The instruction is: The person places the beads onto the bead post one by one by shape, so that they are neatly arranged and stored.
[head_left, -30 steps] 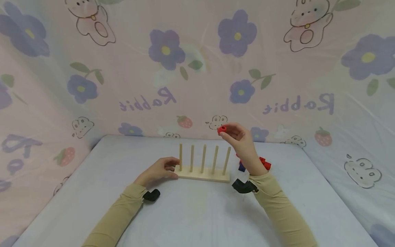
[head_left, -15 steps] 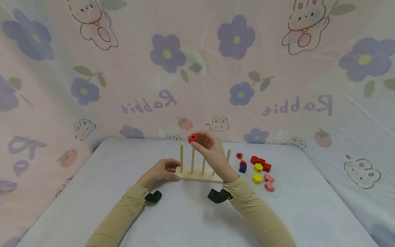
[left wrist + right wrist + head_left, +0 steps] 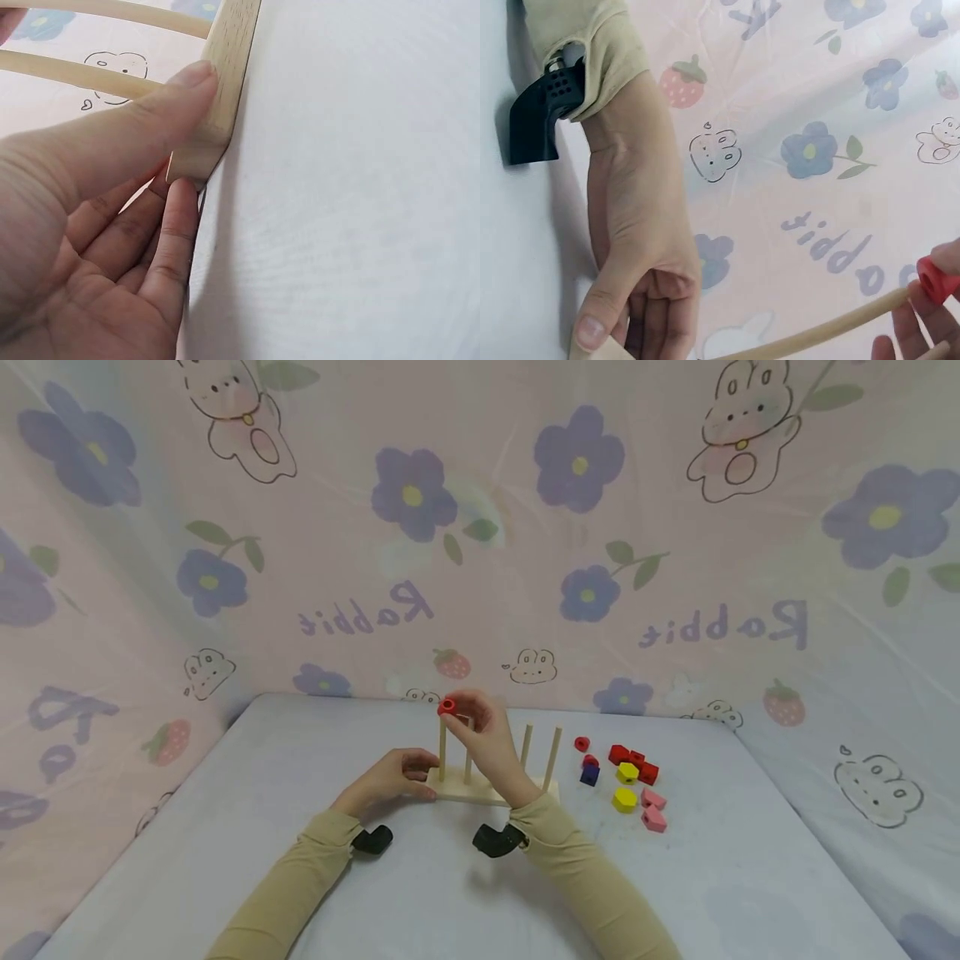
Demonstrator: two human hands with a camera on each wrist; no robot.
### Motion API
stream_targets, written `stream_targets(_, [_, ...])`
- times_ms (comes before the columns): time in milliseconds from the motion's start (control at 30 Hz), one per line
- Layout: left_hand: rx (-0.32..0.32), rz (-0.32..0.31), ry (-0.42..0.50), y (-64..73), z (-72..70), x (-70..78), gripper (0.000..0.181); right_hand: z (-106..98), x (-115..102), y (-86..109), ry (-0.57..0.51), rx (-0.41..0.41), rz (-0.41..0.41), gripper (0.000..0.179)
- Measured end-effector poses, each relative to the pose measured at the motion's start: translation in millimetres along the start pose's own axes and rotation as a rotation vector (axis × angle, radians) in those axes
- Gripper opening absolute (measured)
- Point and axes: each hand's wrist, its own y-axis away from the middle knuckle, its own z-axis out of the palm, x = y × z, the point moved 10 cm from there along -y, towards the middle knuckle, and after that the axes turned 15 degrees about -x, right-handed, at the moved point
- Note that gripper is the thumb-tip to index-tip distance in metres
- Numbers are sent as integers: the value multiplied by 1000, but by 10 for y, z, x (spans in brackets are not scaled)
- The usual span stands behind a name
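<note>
A pale wooden peg stand [image 3: 465, 789] with a row of upright pegs stands on the white table. My left hand [image 3: 386, 776] grips its left end. In the left wrist view the thumb [image 3: 191, 86] lies on the base's front face, with fingers around the end. My right hand [image 3: 486, 742] pinches a red bead [image 3: 447, 706] at the top of the leftmost peg [image 3: 442, 747]. In the right wrist view the peg's tip is right at the hole of the red bead [image 3: 936, 281]. The right hand and forearm hide part of the stand and its middle peg.
Right of the stand lie loose beads: several red ones [image 3: 618, 754], a dark blue one [image 3: 590, 775], two yellow ones [image 3: 625, 800] and two pink ones [image 3: 654, 818]. A patterned curtain [image 3: 480, 593] hangs behind the table [image 3: 420, 893].
My right hand has carried the red bead leftward and down, from above the stand's right end to the leftmost peg's top. The left hand has kept its grip on the stand.
</note>
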Motion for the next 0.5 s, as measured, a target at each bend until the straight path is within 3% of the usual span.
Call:
stream_targets(233, [0, -6, -11, 5, 24, 15, 54, 11, 30, 38, 81, 55, 1, 26])
stream_targets(500, [21, -72, -35, 7, 1, -30, 53, 48, 9, 89, 142, 110, 60, 25])
